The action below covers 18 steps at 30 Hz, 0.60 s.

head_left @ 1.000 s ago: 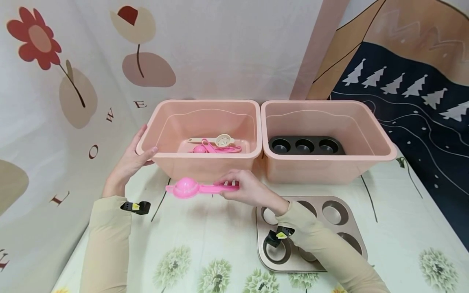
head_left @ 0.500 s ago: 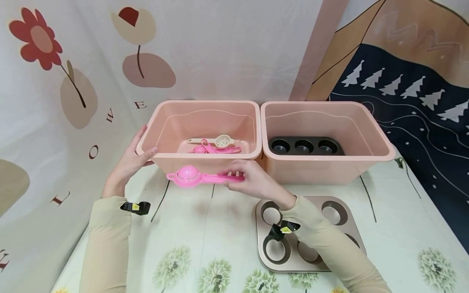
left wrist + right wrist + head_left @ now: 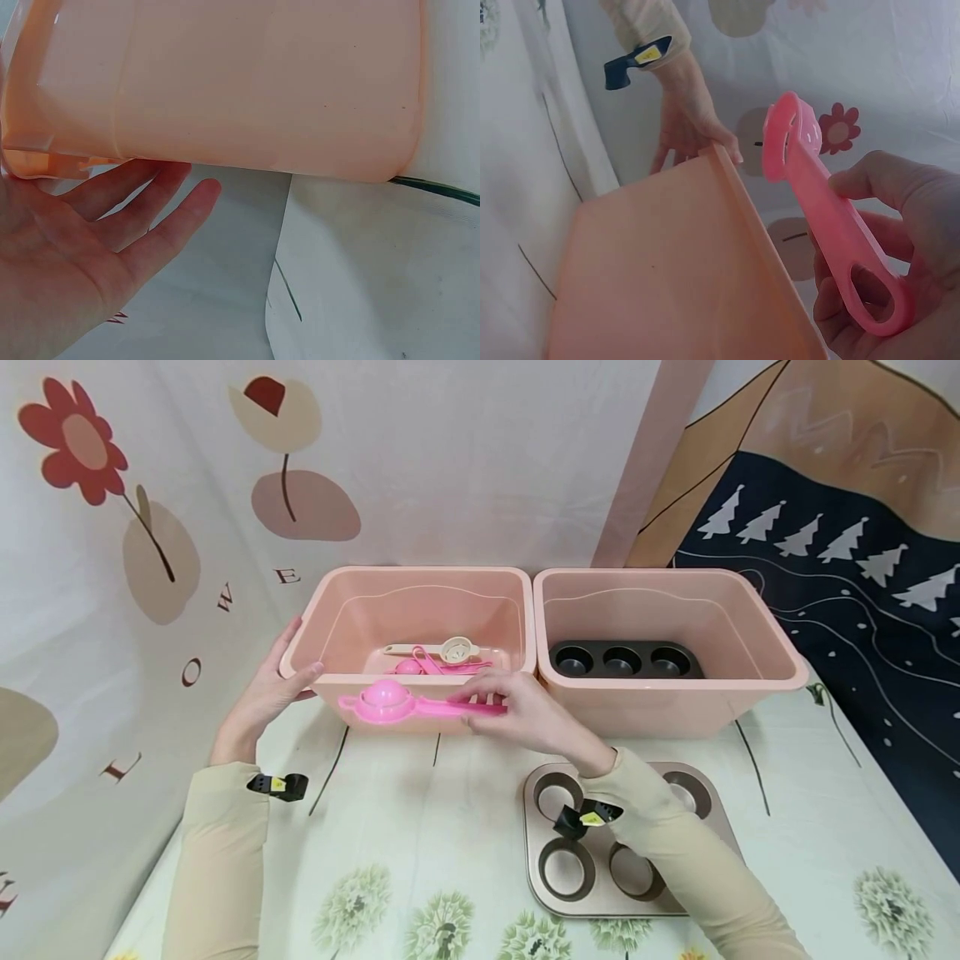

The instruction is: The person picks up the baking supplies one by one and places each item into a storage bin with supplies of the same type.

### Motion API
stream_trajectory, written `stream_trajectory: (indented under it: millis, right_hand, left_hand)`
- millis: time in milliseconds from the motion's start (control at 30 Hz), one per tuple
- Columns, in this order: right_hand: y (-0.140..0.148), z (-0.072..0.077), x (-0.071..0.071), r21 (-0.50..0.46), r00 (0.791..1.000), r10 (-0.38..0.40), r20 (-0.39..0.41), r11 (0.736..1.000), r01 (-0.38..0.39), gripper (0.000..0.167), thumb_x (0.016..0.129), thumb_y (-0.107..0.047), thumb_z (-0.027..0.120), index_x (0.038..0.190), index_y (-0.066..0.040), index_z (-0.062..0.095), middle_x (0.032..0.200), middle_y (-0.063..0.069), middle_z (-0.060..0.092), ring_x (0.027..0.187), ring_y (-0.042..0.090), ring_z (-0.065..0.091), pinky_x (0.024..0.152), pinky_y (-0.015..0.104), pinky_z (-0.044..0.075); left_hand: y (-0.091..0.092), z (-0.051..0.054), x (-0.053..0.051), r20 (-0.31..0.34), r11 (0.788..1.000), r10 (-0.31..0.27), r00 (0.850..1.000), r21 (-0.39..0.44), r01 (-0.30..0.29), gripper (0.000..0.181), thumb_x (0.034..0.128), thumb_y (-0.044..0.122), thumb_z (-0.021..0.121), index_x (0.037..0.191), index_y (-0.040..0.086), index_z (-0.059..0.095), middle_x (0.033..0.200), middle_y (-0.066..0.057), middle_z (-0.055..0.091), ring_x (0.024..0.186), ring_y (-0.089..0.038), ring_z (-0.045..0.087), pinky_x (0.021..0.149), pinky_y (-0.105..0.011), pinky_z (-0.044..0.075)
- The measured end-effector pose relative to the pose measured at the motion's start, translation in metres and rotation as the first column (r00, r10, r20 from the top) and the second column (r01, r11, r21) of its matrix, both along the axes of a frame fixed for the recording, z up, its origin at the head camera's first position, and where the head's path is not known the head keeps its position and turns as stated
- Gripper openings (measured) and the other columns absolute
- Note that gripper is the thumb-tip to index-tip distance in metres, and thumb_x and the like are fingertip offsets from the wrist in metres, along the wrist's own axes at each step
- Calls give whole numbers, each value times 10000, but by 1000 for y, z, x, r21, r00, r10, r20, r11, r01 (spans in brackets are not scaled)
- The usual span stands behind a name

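My right hand (image 3: 517, 710) grips the handle of a pink plastic egg separator (image 3: 385, 702), its rounded cup pointing left. The separator hangs in front of the left pink bin (image 3: 330, 687), just below its front rim. In the right wrist view, thumb and fingers hold the slotted handle of the egg separator (image 3: 829, 217). My left hand (image 3: 268, 689) holds the bin's front left corner, thumb over the rim and fingers outside under it. Inside that bin lie a beige egg separator (image 3: 456, 650) and several pink utensils (image 3: 431, 667), partly behind the front wall.
A second pink bin (image 3: 675, 683) stands close on the right, with a black muffin pan (image 3: 626, 658) inside. A metallic muffin pan (image 3: 566, 868) lies on the flowered cloth (image 3: 420, 827), partly under my right forearm. A patterned curtain (image 3: 465, 460) rises behind the bins.
My right hand has raised the pink egg separator from below the left bin's front wall to near its rim, drifting slightly right. My left hand stays at the bin corner.
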State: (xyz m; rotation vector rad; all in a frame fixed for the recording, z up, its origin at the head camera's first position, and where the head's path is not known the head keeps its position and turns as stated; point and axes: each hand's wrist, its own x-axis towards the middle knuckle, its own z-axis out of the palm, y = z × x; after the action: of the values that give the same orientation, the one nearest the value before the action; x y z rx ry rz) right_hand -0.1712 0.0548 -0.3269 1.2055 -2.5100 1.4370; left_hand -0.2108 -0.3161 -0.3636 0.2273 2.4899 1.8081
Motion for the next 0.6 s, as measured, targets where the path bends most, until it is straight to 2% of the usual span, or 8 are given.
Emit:
stream_trajectory:
  millis: [133,333,467,600]
  right_hand:
    - [2,6,-3,-1,1000,-8,5,1000,8,216,836,-45,716,1050,-51,742,997,9,680,843,151,493,685,275,435]
    - [5,16,-9,-20,998,-35,50,999,36,240,834,-32,708,1073,-46,733,1081,42,650,787,170,513,677,306,438]
    - [7,20,-12,-32,994,-53,99,998,56,243,850,-43,694,1090,-61,731,1010,21,649,796,162,530,665,279,443]
    - [9,22,-16,-28,992,-76,98,996,79,252,851,-49,693,1100,-60,728,939,16,633,813,158,539,672,289,450]
  left_hand:
    - [0,0,0,-1,1000,5,1000,-11,-5,801,977,140,553,1563,312,35,1477,-231,248,1064,-87,498,757,-196,509]
    - [-1,-1,0,1,1000,9,1000,-25,-9,809,976,157,558,1563,309,24,1485,-227,249,1060,-79,498,756,-205,512]
    - [-1,-2,-1,-6,1000,6,1000,-16,-6,808,973,144,556,1565,299,28,1475,-242,251,1029,-56,521,748,-203,515]
    - [-1,-2,-2,-10,1000,1,1000,-9,-1,803,974,155,560,1566,295,35,1476,-244,249,1034,-73,535,751,-205,517]
